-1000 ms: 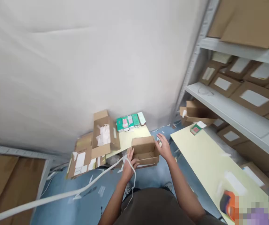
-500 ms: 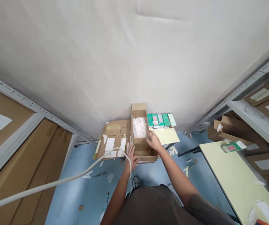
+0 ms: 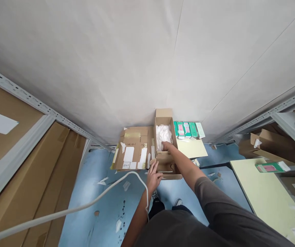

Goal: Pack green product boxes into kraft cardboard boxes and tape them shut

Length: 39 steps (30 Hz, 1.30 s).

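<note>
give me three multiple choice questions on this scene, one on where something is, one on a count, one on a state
1. Where is the right hand?
A. On the floor
B. In the open cardboard box, at the white tissue paper
C. On a shelf

2. How many small cartons stand in the row beside the box?
A. Two
B. Three
C. Five

3. What state is the box in?
A. Open
B. Taped shut
C. Flattened

1: B, the fingers reach the tissue inside.
2: C, five stand side by side.
3: A, the tissue shows through its top.
</note>
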Each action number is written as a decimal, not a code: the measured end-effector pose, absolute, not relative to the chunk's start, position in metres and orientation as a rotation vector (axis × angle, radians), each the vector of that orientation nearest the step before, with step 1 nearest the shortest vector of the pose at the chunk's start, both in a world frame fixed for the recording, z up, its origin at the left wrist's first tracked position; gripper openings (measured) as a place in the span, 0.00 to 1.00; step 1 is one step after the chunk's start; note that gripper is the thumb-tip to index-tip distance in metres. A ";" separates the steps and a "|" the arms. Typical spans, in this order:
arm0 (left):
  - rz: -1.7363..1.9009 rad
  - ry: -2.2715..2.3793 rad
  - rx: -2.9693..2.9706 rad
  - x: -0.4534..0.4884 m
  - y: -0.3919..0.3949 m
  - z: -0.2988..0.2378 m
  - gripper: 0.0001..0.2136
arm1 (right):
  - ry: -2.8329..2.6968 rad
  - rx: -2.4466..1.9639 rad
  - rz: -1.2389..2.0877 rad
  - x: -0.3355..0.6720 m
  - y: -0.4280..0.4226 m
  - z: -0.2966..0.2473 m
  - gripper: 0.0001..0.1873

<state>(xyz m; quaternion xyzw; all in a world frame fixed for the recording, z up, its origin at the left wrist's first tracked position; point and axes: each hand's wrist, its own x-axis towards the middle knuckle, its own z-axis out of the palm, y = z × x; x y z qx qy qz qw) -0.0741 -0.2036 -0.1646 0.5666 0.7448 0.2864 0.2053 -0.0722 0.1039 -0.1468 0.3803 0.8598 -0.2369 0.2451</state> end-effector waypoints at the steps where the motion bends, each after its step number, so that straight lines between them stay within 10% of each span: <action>1: 0.796 2.071 1.584 -0.075 -0.203 -0.165 0.06 | 2.348 1.032 -0.648 -0.073 0.105 -0.150 0.41; 8: 0.778 2.067 1.591 -0.076 -0.199 -0.168 0.07 | 2.440 1.139 -0.622 -0.059 0.107 -0.131 0.24; 20: 0.859 2.015 1.615 -0.071 -0.194 -0.172 0.07 | 2.912 1.289 -0.698 0.023 0.083 -0.048 0.22; 39: 0.774 1.824 1.961 0.098 -0.096 -0.124 0.10 | 2.977 1.770 -1.140 0.341 0.016 -0.089 0.31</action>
